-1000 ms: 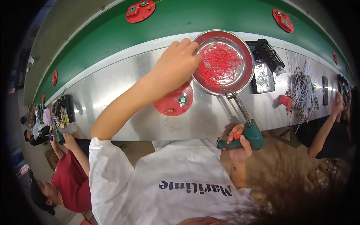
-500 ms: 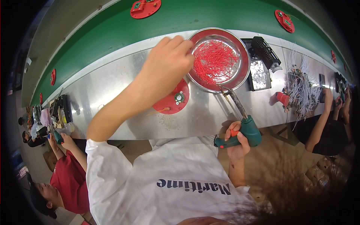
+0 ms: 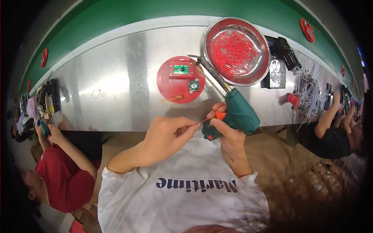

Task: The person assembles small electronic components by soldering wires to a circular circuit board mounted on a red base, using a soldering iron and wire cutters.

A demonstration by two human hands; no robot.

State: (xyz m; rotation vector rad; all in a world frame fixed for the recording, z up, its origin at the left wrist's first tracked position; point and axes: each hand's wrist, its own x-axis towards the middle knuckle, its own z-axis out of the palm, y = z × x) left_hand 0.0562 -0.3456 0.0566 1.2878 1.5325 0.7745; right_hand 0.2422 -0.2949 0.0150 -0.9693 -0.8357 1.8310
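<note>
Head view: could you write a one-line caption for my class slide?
Left hand pinching a thin red strand near the right hand, which grips a green soldering gun beside a red disc.

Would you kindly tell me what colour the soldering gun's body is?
The soldering gun's body is dark bluish green, seen best in the head view.

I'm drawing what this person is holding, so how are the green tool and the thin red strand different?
The green tool is big and chunky, but the thin red strand is tiny beside it. The green tool has a long metal front; the strand looks red. The green tool sits in the right hand, while the left hand pinches the strand. Both are being held.
</note>
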